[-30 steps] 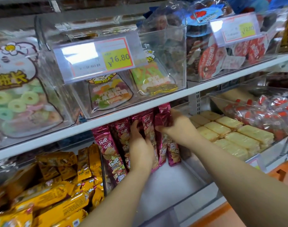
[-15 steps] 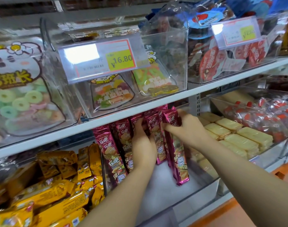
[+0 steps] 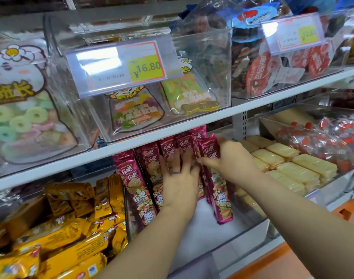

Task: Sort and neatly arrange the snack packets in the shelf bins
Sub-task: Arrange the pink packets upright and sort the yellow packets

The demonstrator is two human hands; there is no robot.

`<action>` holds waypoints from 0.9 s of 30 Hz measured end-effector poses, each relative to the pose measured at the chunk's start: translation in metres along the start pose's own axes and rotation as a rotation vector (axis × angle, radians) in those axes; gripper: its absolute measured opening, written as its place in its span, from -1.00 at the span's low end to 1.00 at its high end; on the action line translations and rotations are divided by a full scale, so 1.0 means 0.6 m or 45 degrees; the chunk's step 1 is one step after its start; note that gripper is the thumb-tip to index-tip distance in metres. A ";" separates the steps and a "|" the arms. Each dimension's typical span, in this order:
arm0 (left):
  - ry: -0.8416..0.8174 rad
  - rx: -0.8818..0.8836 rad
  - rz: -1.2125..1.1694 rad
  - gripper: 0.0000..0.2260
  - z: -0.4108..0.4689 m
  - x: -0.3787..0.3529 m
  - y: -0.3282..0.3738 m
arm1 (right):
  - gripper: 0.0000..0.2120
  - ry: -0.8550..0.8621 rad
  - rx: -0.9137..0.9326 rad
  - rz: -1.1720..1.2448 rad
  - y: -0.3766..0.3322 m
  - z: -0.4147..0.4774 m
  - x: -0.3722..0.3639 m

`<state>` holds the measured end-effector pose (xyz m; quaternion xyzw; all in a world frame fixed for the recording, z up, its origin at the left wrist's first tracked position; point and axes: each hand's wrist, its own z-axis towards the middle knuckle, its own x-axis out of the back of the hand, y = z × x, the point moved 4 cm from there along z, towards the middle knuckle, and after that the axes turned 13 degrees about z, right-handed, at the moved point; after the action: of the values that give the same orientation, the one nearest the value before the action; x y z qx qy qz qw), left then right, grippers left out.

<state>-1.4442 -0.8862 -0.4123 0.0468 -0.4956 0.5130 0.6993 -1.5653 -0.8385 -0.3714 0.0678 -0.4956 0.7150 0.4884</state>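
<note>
Several long magenta snack packets (image 3: 136, 182) stand upright in a row inside a clear bin (image 3: 250, 228) on the lower shelf. My left hand (image 3: 180, 184) lies flat with spread fingers against the middle packets, pressing them back. My right hand (image 3: 230, 160) grips the rightmost magenta packet (image 3: 218, 190) near its top, thumb in front and fingers behind. That packet leans slightly away from the row, its bottom end on the bin's white floor.
Yellow snack packets (image 3: 57, 238) fill the bin to the left. Pale wafer packs (image 3: 293, 168) lie in the bin to the right. The upper shelf (image 3: 262, 105) holds clear bins of gummy bags (image 3: 136, 113) and a 16.80 price tag (image 3: 123, 65), close above my hands.
My right hand has drawn the rightmost packet out from the row and then brought it back against the others. My left hand has flattened and spread over the middle packets.
</note>
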 end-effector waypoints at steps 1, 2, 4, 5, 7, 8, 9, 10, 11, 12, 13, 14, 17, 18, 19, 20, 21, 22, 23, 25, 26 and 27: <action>-0.083 -0.084 0.059 -0.40 -0.003 -0.005 0.003 | -0.50 -0.003 -0.017 0.032 0.002 0.001 0.001; -0.178 -0.153 0.093 -0.36 -0.003 -0.015 0.003 | -0.50 -0.007 -0.035 0.061 0.005 0.001 0.002; -0.407 -0.193 0.194 -0.35 -0.001 -0.023 -0.004 | -0.51 -0.022 -0.058 0.099 0.009 0.002 0.003; -0.463 -0.205 0.227 -0.34 0.000 -0.021 -0.005 | -0.51 -0.030 -0.061 0.107 0.008 0.002 0.003; -0.517 -0.220 0.208 -0.36 -0.001 -0.013 -0.006 | -0.50 -0.040 -0.046 0.103 0.000 0.001 0.004; -0.536 -0.228 0.184 -0.36 -0.003 -0.008 -0.008 | -0.50 -0.046 -0.029 0.102 -0.006 0.000 0.004; -0.544 -0.239 0.172 -0.36 -0.006 -0.003 -0.011 | -0.50 -0.051 -0.011 0.106 -0.012 -0.002 0.004; -0.547 -0.248 0.167 -0.35 -0.010 0.001 -0.015 | -0.49 -0.048 0.011 0.115 -0.021 -0.004 0.004; -0.540 -0.252 0.161 -0.36 -0.014 0.006 -0.020 | -0.49 -0.038 0.034 0.129 -0.029 -0.006 0.004; -0.528 -0.256 0.150 -0.37 -0.019 0.013 -0.026 | -0.49 -0.024 0.054 0.150 -0.036 -0.008 0.004; -0.508 -0.264 0.139 -0.39 -0.025 0.021 -0.033 | -0.49 -0.014 0.065 0.171 -0.043 -0.010 0.003; -0.487 -0.276 0.124 -0.41 -0.033 0.031 -0.041 | -0.49 -0.009 0.071 0.185 -0.049 -0.013 -0.001; -0.412 -0.285 0.005 -0.52 -0.070 0.071 -0.075 | -0.53 -0.013 0.074 0.237 -0.066 -0.022 -0.018; -0.416 -0.270 -0.040 -0.58 -0.084 0.084 -0.091 | -0.55 -0.010 0.078 0.273 -0.073 -0.026 -0.026; -0.431 -0.254 -0.070 -0.62 -0.095 0.095 -0.108 | -0.56 -0.009 0.070 0.300 -0.079 -0.029 -0.034; -0.449 -0.236 -0.078 -0.65 -0.102 0.103 -0.126 | -0.56 -0.008 0.066 0.311 -0.087 -0.032 -0.042; -0.465 -0.209 -0.078 -0.67 -0.106 0.107 -0.143 | -0.56 -0.016 0.060 0.318 -0.095 -0.033 -0.051; -0.471 -0.167 -0.089 -0.68 -0.108 0.109 -0.158 | -0.55 -0.021 0.059 0.333 -0.102 -0.034 -0.060; -0.454 -0.110 -0.116 -0.70 -0.110 0.110 -0.171 | -0.55 -0.019 0.052 0.362 -0.109 -0.035 -0.068; -0.376 0.009 -0.188 -0.73 -0.114 0.105 -0.190 | -0.55 0.013 0.036 0.447 -0.120 -0.036 -0.084; -0.335 0.053 -0.214 -0.75 -0.119 0.101 -0.196 | -0.54 0.010 0.023 0.481 -0.123 -0.037 -0.093; -0.303 0.095 -0.226 -0.76 -0.123 0.094 -0.201 | -0.50 -0.025 -0.005 0.477 -0.124 -0.037 -0.102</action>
<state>-1.3054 -0.8629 -0.3545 0.1769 -0.5493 0.4579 0.6762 -1.4681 -0.8576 -0.3702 -0.0198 -0.5058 0.7917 0.3421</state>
